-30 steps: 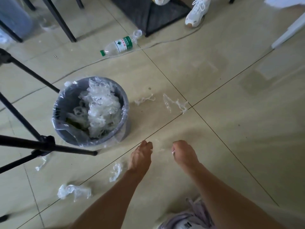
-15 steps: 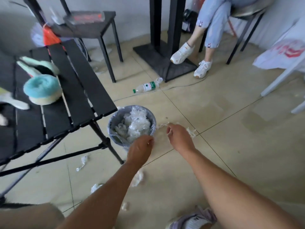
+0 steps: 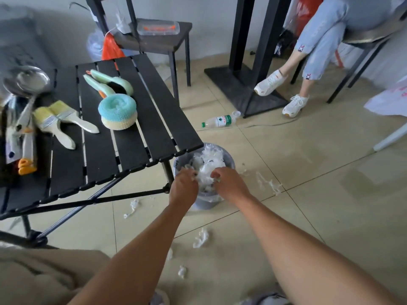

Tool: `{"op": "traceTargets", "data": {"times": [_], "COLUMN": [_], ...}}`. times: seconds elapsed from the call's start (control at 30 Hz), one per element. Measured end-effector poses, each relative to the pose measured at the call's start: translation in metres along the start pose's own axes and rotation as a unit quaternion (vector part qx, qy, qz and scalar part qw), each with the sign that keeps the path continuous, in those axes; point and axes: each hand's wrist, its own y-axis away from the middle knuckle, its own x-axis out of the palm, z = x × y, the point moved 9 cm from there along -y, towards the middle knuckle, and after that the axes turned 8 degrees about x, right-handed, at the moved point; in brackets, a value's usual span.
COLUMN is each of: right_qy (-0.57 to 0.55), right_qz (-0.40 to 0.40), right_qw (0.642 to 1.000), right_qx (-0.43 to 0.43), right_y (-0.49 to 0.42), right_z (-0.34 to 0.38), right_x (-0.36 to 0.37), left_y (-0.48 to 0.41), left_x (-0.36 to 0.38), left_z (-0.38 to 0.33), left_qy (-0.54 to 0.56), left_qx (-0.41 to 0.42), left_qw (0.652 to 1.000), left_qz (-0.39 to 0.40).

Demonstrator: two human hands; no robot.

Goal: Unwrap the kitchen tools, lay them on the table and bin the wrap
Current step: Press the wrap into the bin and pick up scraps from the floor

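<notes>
We see the crumpled wrap [image 3: 208,165] heaped in the grey bin [image 3: 203,203], on the floor [image 3: 319,205] beside the bench's [image 3: 152,130] near right corner. The left hand [image 3: 184,187] and right hand [image 3: 230,184] both grip it, fingers curled in. Brushes [image 3: 58,121] and a scourer [image 3: 117,111] lie on the bench.

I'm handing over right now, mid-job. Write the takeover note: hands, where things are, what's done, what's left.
Hands: left hand and right hand are both over the grey bin, fingers curled into the plastic wrap heaped in it.
Done: lying unwrapped on the black slatted table are a ladle, two flat brushes, stacked round scourers and green handled brushes. The items at its left edge are unclear.
Left: wrap scraps lie on the floor around the bin; bin them.
</notes>
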Motion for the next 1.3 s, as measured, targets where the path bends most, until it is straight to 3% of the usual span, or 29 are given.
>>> {"op": "traceTargets", "data": {"times": [0.27,0.4,0.6,0.7,0.8,1.03,1.13,1.3], "right_qy": [0.042,0.047,0.032,0.015,0.004,0.047,0.062,0.108], "right_qz": [-0.019,-0.034,-0.041,-0.047,-0.031,0.038,0.067,0.036], "right_qw": [0.999,0.998,0.995,0.991,0.989,0.98,0.976,0.975], "right_qx": [0.013,0.019,0.086,0.123,0.141,0.191,0.198,0.189], "right_y": [0.005,0.018,0.024,0.022,0.018,-0.018,-0.05,-0.114], "right_z": [-0.017,-0.043,-0.118,-0.16,-0.199,-0.287,-0.302,-0.311], "right_x": [-0.034,-0.063,-0.091,-0.096,-0.088,-0.038,-0.017,-0.007], "left_y": [-0.002,-0.006,-0.008,-0.014,-0.016,-0.043,-0.063,-0.109], "left_x": [0.002,0.018,0.06,0.102,0.164,0.28,0.308,0.332], "left_z": [-0.01,-0.058,-0.12,-0.145,-0.154,-0.088,-0.066,-0.053], "left_qy": [0.012,-0.02,0.016,0.009,-0.066,-0.16,-0.179,-0.204], "left_qx": [-0.018,0.059,0.091,0.134,0.162,0.044,0.023,0.027], "left_qw": [0.999,0.998,0.995,0.989,0.971,0.935,0.931,0.932], "left_qz": [0.023,0.032,0.022,0.062,0.161,0.312,0.317,0.298]}}
